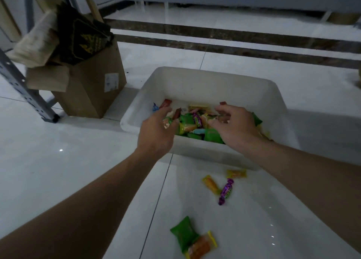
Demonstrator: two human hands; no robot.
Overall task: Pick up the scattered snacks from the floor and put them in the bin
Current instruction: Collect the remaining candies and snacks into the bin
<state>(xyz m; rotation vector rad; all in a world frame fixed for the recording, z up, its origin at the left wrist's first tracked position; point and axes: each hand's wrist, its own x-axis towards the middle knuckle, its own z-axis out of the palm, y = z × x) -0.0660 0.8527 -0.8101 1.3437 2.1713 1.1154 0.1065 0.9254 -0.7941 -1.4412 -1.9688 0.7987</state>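
Both hands were out over the white bin point(205, 83), which sat on the pale tiled floor point(78, 161) in front of the person. L hand point(156, 130) was at the bin's near-left corner, fingers loosely bent. A small orange-green pkt point(167, 122) lay against its fingertips; couldn't tell whether it was gripped or loose. R hand point(235, 126) was over the near-right part of the bin, fingers curled down toward the pile. Couldn't tell if it held anything. The 2 hands were apart, w/ the pile showing in the gap between them.

Inside the bin was a heap of snacks point(195, 122): mostly green pkts, plus yellow-orange ones, a purple twist, a blue one & 2 or 3 reddish-brown bars toward the far side.

5 snacks were on the floor, near side of the bin:
- yellow pkt point(236, 173), just beside the bin wall
- yellow-orange pkt point(211, 184) next to a purple twist candy point(225, 191), about touching
- green pkt point(183, 233) closer to the person, w/ an orange pkt point(202, 246) overlapping its lower edge

L of the bin, apart from it, stood an open cardboard box point(93, 87) w/ a black bag point(84, 40) & pale paper sticking out. A grey metal rack leg point(25, 90) slanted down beside the box.
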